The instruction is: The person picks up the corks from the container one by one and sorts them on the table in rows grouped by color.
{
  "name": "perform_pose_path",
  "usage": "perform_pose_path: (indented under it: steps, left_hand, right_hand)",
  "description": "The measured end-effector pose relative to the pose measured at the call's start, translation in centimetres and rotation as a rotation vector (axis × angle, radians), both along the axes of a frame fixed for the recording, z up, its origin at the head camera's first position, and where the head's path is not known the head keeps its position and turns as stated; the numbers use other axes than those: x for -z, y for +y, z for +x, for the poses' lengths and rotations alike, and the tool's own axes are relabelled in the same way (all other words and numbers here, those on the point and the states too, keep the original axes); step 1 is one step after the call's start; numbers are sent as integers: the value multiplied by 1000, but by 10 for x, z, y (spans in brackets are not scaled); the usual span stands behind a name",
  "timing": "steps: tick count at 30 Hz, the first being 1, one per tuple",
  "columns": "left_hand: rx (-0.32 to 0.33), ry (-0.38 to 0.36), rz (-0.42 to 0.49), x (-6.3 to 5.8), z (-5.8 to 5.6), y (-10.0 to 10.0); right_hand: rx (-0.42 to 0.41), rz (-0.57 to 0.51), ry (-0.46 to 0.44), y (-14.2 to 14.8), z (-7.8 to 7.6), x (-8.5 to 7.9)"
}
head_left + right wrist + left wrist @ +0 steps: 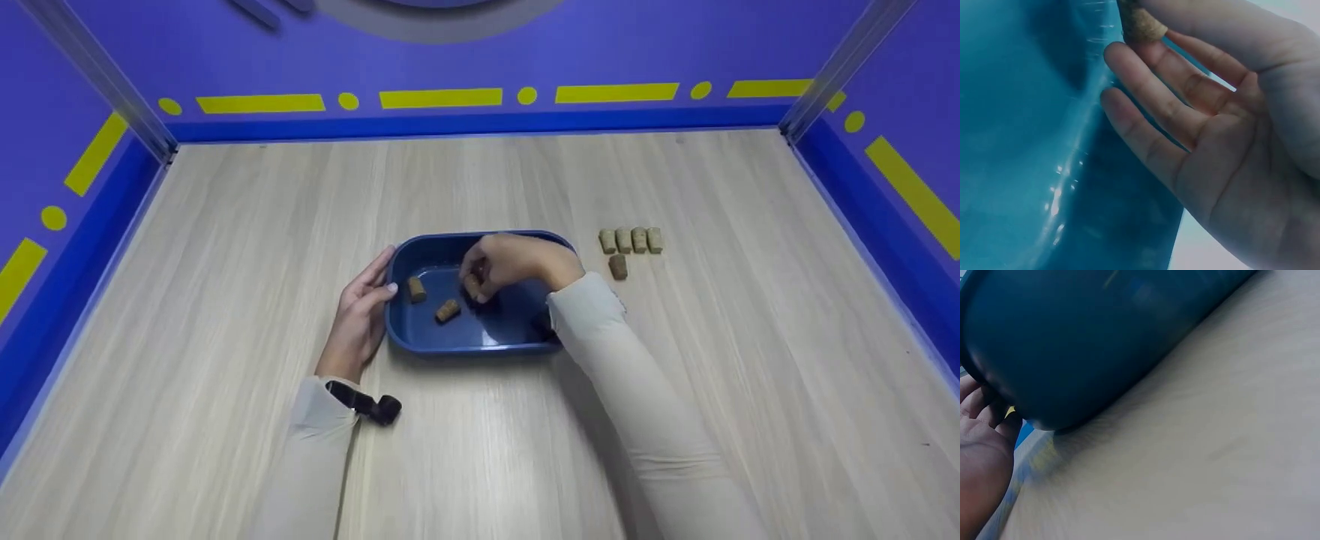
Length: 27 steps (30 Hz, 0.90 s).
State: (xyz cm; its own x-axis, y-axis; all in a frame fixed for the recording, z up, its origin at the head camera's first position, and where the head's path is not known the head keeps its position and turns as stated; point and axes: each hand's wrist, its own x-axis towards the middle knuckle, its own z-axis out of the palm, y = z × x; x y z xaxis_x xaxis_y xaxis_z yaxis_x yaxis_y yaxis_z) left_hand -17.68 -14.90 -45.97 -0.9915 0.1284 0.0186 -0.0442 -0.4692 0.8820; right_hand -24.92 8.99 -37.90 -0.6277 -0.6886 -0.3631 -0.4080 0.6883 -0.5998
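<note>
A dark blue plastic tub [450,350] stands on the table. My left hand [361,315] grips its left end, thumb over the rim and fingers along the outer wall; the left wrist view catches part of that hand [985,450] beside the tub wall [1072,343]. Inside the tub, my right hand [517,262] pinches a cork [472,286] between thumb and fingertips. This cork [1141,23] shows at the top of the right wrist view. Two other corks lie in the tub: one near the left wall [417,289], another cork [448,310] tilted near the middle.
Right of the tub, several light corks [631,240] lie side by side in a row on the wooden table [750,337]. A darker cork [618,267] lies just below the row. Blue-purple panels [450,60] with yellow marks border the table at the back and sides.
</note>
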Motion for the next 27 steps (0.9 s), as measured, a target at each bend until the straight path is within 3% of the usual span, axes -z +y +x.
perform_pose_path:
  steps: [11,27]
  left_hand:
    - [-6,-17,10,0,-1,0]
    - [-4,-10,-8,0,-1,0]
  right_hand:
    - [29,-68,11,13,2,-15]
    - [58,-222,103,54,5,-30]
